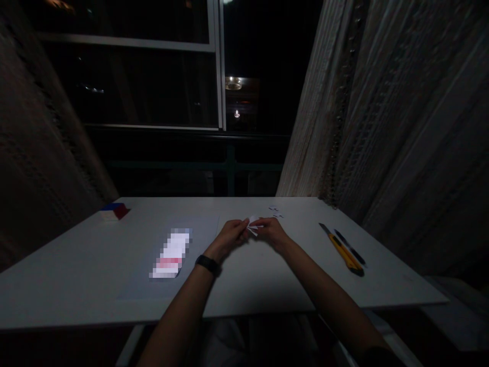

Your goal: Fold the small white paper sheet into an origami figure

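from where i stand, the person's left hand [232, 233] and right hand [272, 230] meet over the middle of the white rectangular worktop [263, 290], the fingers of each pinched on a small folded white paper piece [254, 221]. whether the paper touches the surface, i cannot tell. a black band [208, 263] circles the left wrist. just past the right hand, towards the far edge, are some small dark-blue marks or scraps [275, 212], too small to make out. towards the right edge lies a yellow-and-black utility knife [341, 251], blade towards the far edge, with a slim dark pen [348, 246] just beside it. left of the left forearm, a glowing white rectangle with a red band [172, 251], blurred, lies on a large pale sheet [135, 286]. a blue, red and white block [113, 211] sits near the far left corner.
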### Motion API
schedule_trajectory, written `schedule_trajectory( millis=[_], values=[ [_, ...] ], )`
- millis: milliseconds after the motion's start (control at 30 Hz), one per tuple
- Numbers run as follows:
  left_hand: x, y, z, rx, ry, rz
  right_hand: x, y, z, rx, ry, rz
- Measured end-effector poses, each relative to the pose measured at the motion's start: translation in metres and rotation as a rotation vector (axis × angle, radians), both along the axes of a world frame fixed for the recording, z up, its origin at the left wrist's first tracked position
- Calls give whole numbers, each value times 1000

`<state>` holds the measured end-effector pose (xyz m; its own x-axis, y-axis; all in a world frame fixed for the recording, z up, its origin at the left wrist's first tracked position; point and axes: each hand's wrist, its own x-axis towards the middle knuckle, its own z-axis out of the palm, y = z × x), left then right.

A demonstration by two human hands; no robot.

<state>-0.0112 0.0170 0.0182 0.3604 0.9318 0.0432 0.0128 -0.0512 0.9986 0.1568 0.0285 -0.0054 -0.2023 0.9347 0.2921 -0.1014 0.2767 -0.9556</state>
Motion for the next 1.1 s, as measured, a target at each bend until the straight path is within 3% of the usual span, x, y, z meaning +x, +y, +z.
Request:
schedule_trajectory(
  millis=[333,600,1100],
  values=[
    [1,-4,2,147,111,-45,0,-11,7,-134,-94,120],
    [1,-2,1,190,164,-32,1,-10,8,-113,-123,157],
    [3,-4,2,226,144,-8,-2,-13,9,-200,-42,77]
  ],
)
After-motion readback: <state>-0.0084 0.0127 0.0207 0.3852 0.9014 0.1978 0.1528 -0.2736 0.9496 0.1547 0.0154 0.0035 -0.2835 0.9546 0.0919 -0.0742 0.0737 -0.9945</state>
